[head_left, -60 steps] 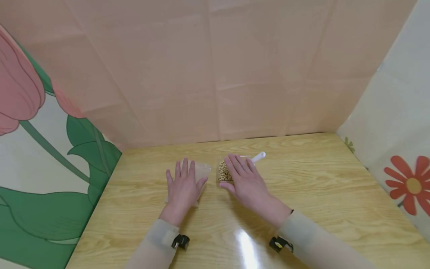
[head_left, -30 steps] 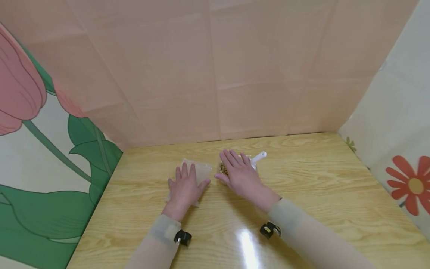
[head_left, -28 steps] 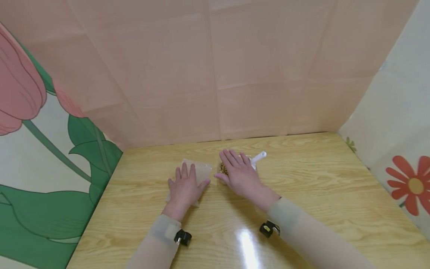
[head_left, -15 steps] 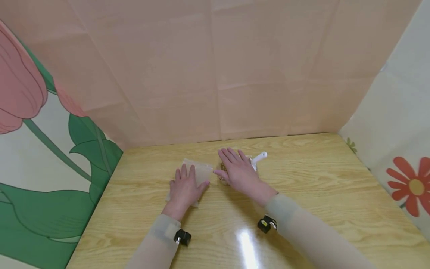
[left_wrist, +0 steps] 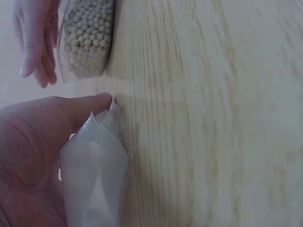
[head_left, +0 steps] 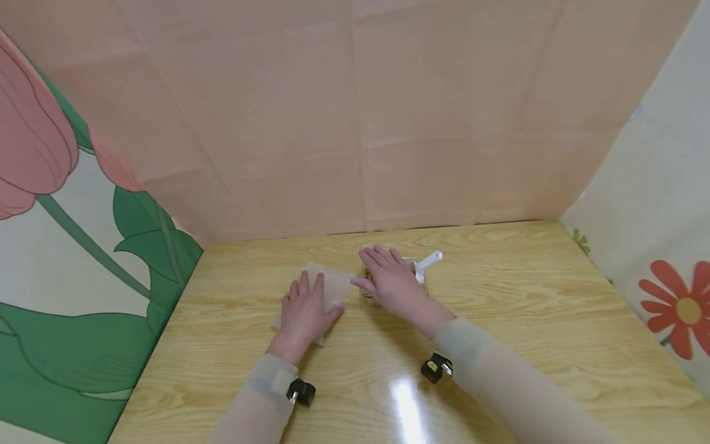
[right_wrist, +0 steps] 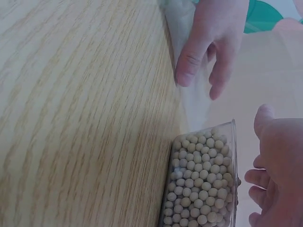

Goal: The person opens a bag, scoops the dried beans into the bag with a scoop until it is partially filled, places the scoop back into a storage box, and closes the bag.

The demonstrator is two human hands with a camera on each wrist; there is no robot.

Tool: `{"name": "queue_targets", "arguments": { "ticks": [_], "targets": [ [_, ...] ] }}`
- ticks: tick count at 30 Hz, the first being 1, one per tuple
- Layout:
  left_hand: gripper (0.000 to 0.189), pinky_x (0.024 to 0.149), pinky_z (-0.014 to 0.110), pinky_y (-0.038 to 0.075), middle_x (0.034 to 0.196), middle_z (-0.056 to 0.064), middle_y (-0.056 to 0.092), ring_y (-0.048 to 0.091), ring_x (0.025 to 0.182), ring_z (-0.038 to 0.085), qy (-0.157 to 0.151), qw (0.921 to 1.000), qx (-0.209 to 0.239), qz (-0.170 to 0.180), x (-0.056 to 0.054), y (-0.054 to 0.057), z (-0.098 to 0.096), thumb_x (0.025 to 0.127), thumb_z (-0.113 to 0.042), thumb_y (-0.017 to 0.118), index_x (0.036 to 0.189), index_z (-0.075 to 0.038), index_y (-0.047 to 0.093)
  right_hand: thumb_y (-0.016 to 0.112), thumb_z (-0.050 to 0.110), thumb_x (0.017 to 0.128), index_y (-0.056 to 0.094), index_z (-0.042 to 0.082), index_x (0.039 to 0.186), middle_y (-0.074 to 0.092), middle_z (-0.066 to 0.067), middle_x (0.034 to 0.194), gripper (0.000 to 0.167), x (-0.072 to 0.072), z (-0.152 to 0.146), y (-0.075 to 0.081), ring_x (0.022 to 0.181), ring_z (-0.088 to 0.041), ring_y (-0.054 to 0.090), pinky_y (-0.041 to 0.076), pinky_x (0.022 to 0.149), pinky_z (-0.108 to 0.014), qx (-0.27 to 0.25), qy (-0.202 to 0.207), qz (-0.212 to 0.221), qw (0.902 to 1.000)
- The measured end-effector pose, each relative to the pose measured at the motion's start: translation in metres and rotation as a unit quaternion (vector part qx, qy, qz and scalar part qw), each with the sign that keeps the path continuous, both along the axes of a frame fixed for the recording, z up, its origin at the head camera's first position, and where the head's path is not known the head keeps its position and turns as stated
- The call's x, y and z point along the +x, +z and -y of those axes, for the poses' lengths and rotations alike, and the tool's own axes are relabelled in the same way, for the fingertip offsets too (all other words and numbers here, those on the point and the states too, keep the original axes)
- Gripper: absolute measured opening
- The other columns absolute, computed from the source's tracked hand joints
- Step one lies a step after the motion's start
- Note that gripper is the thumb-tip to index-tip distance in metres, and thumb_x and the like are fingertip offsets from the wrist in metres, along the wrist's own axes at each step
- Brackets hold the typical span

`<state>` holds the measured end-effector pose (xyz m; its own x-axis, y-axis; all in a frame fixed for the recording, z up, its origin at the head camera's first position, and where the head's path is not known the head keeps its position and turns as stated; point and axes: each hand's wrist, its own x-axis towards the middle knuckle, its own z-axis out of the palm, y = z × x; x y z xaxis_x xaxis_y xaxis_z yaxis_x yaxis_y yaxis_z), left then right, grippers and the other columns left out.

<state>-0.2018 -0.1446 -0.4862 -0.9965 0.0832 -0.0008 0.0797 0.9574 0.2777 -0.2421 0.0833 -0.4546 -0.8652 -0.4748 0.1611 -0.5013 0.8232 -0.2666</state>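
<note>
A translucent plastic bag (head_left: 336,286) lies on the table under my left hand (head_left: 304,313). The fingers of that hand spread over the bag; in the left wrist view its thumb touches the near edge, where the bag (left_wrist: 93,175) buckles up. My right hand (head_left: 398,288) is over a clear plastic box (right_wrist: 201,182) filled with small round beige balls, perhaps soybeans. In the right wrist view its fingers are loosely bent above the rim and hold nothing. A white scoop handle (head_left: 430,259) slants out of the box on the right; its lower end is hidden.
The wood-grain table (head_left: 516,314) ends at a pink cloth backdrop (head_left: 449,123). A flower-painted panel (head_left: 158,246) borders the left side, and a white one with a red flower (head_left: 688,311) borders the right. Glare (head_left: 407,407) shines near the front.
My right hand has shifted slightly left and away over the box. The bag has turned a little under my left hand, and its near edge has lifted. Box and scoop stay put.
</note>
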Motion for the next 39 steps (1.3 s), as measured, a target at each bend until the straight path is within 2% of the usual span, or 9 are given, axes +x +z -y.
{"name": "queue_targets", "arguments": {
  "ticks": [8, 13, 21, 28, 32, 39],
  "targets": [
    [0.087, 0.116, 0.068, 0.04, 0.171, 0.032, 0.031, 0.047, 0.145, 0.053, -0.007, 0.9993, 0.024, -0.029, -0.002, 0.002, 0.004, 0.099, -0.038, 0.083, 0.169, -0.007, 0.042, 0.052, 0.053, 0.115, 0.048, 0.0, 0.164, 0.047, -0.021, 0.168, 0.072, -0.003, 0.003, 0.003, 0.161, -0.04, 0.036, 0.016, 0.133, -0.056, -0.01, 0.012, -0.014, 0.9998],
    [0.086, 0.114, 0.066, 0.042, 0.17, 0.031, 0.031, 0.052, 0.139, 0.052, -0.022, 0.9973, 0.04, -0.057, -0.002, 0.0, 0.007, 0.097, -0.028, 0.086, 0.168, -0.008, 0.043, 0.056, 0.046, 0.115, 0.055, -0.001, 0.158, 0.053, -0.02, 0.163, 0.064, -0.007, 0.006, 0.005, 0.158, -0.04, 0.04, 0.02, 0.132, -0.055, -0.025, 0.017, -0.012, 0.9995],
    [0.088, 0.115, 0.066, 0.042, 0.174, 0.029, 0.027, 0.055, 0.136, 0.052, -0.063, 0.9916, 0.052, -0.1, 0.003, 0.002, 0.011, 0.095, -0.025, 0.089, 0.168, -0.009, 0.043, 0.068, 0.026, 0.112, 0.07, -0.002, 0.14, 0.066, -0.024, 0.148, 0.04, -0.012, 0.01, 0.009, 0.149, -0.044, 0.052, 0.025, 0.13, -0.058, -0.09, 0.033, 0.002, 0.9953],
    [0.087, 0.119, 0.065, 0.038, 0.175, 0.027, 0.026, 0.048, 0.145, 0.051, -0.114, 0.981, 0.044, -0.151, 0.01, 0.005, 0.015, 0.094, -0.023, 0.09, 0.167, -0.009, 0.045, 0.064, 0.025, 0.113, 0.076, 0.003, 0.134, 0.074, -0.015, 0.138, 0.033, -0.015, 0.011, 0.014, 0.146, -0.037, 0.058, 0.018, 0.133, -0.052, -0.137, 0.02, 0.063, 0.9883],
    [0.086, 0.119, 0.065, 0.038, 0.175, 0.026, 0.027, 0.047, 0.147, 0.05, -0.137, 0.9754, 0.037, -0.169, 0.011, 0.005, 0.017, 0.093, -0.022, 0.09, 0.166, -0.009, 0.047, 0.063, 0.025, 0.114, 0.077, 0.006, 0.134, 0.075, -0.013, 0.137, 0.03, -0.017, 0.012, 0.014, 0.142, -0.033, 0.062, 0.016, 0.134, -0.049, -0.141, 0.015, 0.08, 0.9866],
    [0.087, 0.118, 0.066, 0.039, 0.176, 0.027, 0.025, 0.048, 0.148, 0.048, -0.167, 0.9696, 0.023, -0.177, 0.012, 0.003, 0.018, 0.094, -0.026, 0.09, 0.167, -0.012, 0.046, 0.064, 0.022, 0.113, 0.078, 0.008, 0.131, 0.077, -0.011, 0.133, 0.027, -0.015, 0.012, 0.014, 0.136, -0.032, 0.066, 0.017, 0.133, -0.05, -0.134, 0.014, 0.083, 0.9873]
  ]
}}
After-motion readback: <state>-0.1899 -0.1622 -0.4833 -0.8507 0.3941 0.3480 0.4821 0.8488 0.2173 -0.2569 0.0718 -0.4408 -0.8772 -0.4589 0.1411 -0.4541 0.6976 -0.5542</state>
